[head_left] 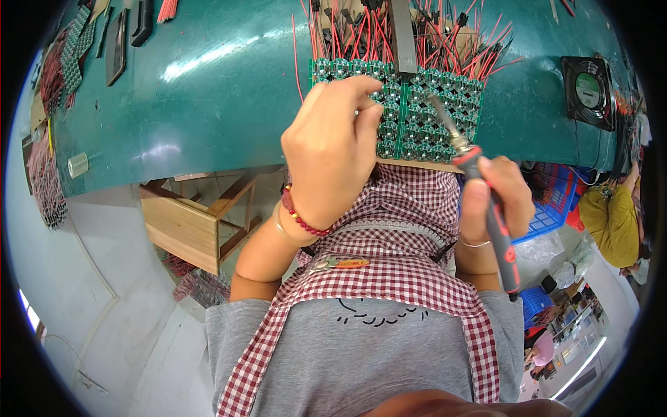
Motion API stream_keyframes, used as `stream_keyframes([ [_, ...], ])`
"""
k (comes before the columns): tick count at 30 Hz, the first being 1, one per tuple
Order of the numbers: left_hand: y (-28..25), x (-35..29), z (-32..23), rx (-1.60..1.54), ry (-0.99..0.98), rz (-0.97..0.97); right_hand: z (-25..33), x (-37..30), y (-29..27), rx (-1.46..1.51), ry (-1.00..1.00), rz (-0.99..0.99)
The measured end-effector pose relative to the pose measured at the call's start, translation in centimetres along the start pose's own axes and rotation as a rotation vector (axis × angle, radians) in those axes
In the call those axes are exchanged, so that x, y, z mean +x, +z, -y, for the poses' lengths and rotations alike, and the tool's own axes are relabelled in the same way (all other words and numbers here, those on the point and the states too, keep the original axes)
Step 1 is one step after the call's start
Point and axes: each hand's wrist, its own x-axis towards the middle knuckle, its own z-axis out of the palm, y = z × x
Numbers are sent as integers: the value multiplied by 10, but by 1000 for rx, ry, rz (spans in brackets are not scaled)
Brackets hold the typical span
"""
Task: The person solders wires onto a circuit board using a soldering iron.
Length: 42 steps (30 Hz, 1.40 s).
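Head view, left hand (326,142): fingers bunched over the circuit boards (425,118); cannot tell if they pinch anything.
Right hand (511,191): wrapped round the soldering iron (501,243), probably light; grip its black-red handle only.
Circuit boards: on the glossy green surface's (229,104) near edge; likely stiff, fragile, best held by rims.
Wires (358,45): thin, red.

Tiny, unclear lettering on an orange apron badge (352,263), plus a green fan label (588,90)
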Motion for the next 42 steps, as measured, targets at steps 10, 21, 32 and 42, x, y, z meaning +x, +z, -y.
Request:
stream_keyframes([
  [10,-13,-31,-47,-736,-545,242,24,16,12,178,91,308],
  [21,-39,-22,-12,-145,-186,0,18,28,-27,20,116,102],
  [32,-13,-15,7,40,26,-50,9,16,2,-66,232,235],
  [42,-11,-15,10,38,13,-18,-4,19,14,24,158,202],
])
